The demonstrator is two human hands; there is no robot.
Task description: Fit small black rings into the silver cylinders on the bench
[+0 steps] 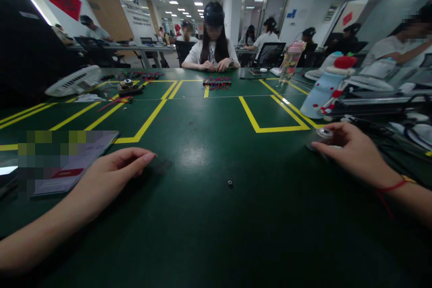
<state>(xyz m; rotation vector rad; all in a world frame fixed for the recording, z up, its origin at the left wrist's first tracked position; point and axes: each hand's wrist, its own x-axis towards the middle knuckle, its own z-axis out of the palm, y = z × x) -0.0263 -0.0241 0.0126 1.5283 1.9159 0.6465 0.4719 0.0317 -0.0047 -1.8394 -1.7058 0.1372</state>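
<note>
Ring [230, 183]: one, on tabletop [199, 234].
Right hand [354, 150]: fingers clamped on one container [324, 133], right of ring.
Left hand [118, 166]: fingers together, left of ring.
Pink-lidded bottle [291, 64]: one, beyond ring.
Wall lettering [137, 13]: illegible.

The desk [216, 238] is dark green, crossed by bright yellow tape [281, 129] in angular outlines beyond both grips. Beside the left grip [124, 165], a phone [72, 162] shows a pale lilac-grey screen with a red bar. At the right grip [353, 150], a small can [324, 133] has a silvery top with a dark centre; its sides look greyish, though blur makes that uncertain. Behind that grip runs a red bracelet [393, 186] with a golden bit. Between the grips, a ring [230, 183] is grey, dark-centred. Beyond the right grip, a light-blue bottle [315, 96] carries red spots; beyond the left, a fan [74, 82] is white.
</note>
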